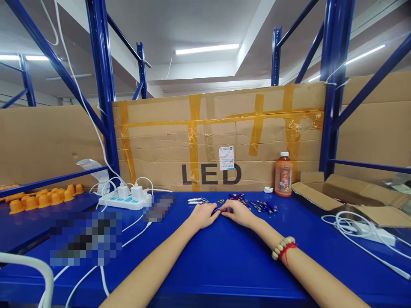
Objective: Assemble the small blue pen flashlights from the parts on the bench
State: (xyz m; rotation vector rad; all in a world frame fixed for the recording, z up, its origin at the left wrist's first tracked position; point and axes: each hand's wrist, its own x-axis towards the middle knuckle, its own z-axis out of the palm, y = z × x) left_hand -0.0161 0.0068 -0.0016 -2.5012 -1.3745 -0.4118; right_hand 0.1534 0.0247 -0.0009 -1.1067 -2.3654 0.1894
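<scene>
A small blue metal tube (215,210) is gripped between the thumb and fingers of my left hand (203,215). My right hand (240,213) is pinched close at the tube's right end; what its fingertips hold is too small to make out. Just behind my left hand lie several silver pen-like tubes (195,201). Little round silver pieces (221,201) sit between and beyond the hands. Behind and right of my right hand is a loose heap of blue tubes (267,207), mixed with red and silver small parts.
A white power strip (123,201) with chargers and cables stands left, near orange cups (41,199). An orange drink bottle (284,174) stands at the back, with an open cardboard box (353,194) and coiled white cable (349,224) to its right. Large cardboard (160,145) walls the rear.
</scene>
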